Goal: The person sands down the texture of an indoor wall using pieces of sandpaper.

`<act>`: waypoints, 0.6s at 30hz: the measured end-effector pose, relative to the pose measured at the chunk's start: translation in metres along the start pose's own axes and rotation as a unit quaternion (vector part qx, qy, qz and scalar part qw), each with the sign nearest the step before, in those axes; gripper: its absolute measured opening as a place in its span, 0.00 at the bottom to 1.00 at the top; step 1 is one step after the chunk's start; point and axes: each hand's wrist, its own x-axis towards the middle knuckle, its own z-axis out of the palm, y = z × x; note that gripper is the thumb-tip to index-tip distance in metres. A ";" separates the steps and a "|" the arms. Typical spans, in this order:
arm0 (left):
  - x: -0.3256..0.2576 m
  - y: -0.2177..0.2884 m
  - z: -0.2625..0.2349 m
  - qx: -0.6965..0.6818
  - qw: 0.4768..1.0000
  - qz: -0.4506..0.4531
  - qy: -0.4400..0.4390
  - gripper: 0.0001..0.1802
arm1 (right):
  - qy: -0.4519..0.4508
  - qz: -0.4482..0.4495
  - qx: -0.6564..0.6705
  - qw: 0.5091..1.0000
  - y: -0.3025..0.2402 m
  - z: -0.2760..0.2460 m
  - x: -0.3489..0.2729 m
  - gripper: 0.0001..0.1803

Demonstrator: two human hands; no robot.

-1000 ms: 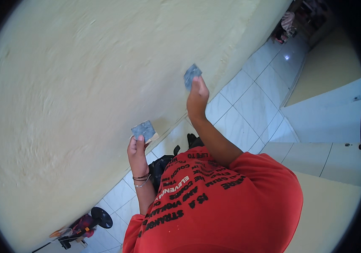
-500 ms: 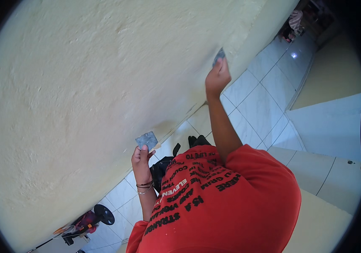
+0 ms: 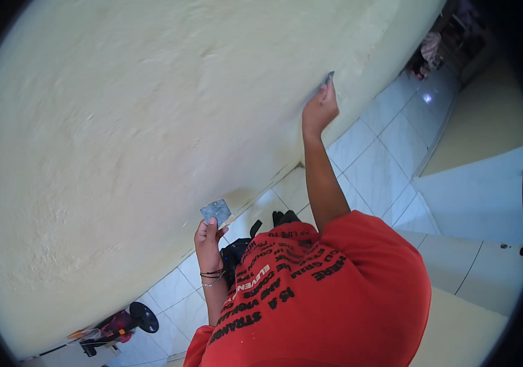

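My left hand (image 3: 207, 235) is closed, thumb on the face of a flat, square grey putty scraper (image 3: 215, 212) with pale smears. A tan edge shows at the scraper's lower right corner. It is held just off the wall, low down near the floor line. Farther off to the right, my right hand (image 3: 320, 112) grips a second grey scraper (image 3: 329, 77), seen nearly edge-on against the cream wall (image 3: 151, 122). Whether its edge touches the wall I cannot tell. The wall's surface is uneven, with bumps and rough patches.
White tiled floor (image 3: 365, 147) runs along the foot of the wall. At lower left stands a black round-based object (image 3: 143, 317) beside a dark red bundle. Pale cabinet-like panels (image 3: 457, 263) lie to the right. Several household items (image 3: 427, 52) sit at the far upper right.
My right hand has shifted slightly rightward along the wall, and its scraper has turned from partly face-on to nearly edge-on. My left hand sits slightly lower and to the right in view, still gripping its scraper.
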 end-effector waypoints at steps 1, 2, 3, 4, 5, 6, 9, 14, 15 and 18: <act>0.000 0.000 -0.003 0.004 1.000 0.000 0.000 0.10 | -0.024 0.039 -0.004 0.999 -0.007 0.001 0.004 0.18; -0.002 -0.001 -0.007 0.006 1.000 0.000 -0.006 0.10 | -0.003 -0.002 0.014 1.000 -0.014 0.002 0.006 0.18; -0.003 -0.001 -0.011 0.003 1.000 0.005 0.001 0.10 | 0.016 0.012 -0.017 1.000 -0.022 0.002 0.014 0.17; -0.004 0.000 -0.017 -0.003 0.999 0.028 -0.021 0.10 | 0.065 0.022 -0.047 0.996 -0.030 0.002 0.021 0.17; -0.005 0.000 -0.021 -0.007 0.999 0.040 -0.033 0.10 | 0.074 0.020 0.001 0.997 -0.038 0.004 0.028 0.17; -0.004 0.000 -0.026 -0.019 0.997 0.063 -0.050 0.10 | 0.051 0.026 0.007 0.998 -0.046 0.005 0.037 0.17; -0.009 -0.001 -0.039 -0.028 0.999 0.030 0.003 0.09 | 0.065 -0.065 0.039 0.995 -0.071 0.011 0.060 0.17; -0.006 0.001 -0.078 -0.058 0.997 0.058 0.014 0.09 | 0.121 -0.177 0.056 0.975 -0.131 0.024 0.070 0.16; -0.007 -0.002 -0.083 -0.068 0.996 0.053 0.018 0.09 | 0.125 -0.159 0.068 0.977 -0.144 0.021 0.070 0.16; -0.007 -0.009 -0.104 -0.062 0.996 0.058 -0.005 0.12 | 0.067 -0.119 0.108 0.985 -0.186 0.008 0.063 0.15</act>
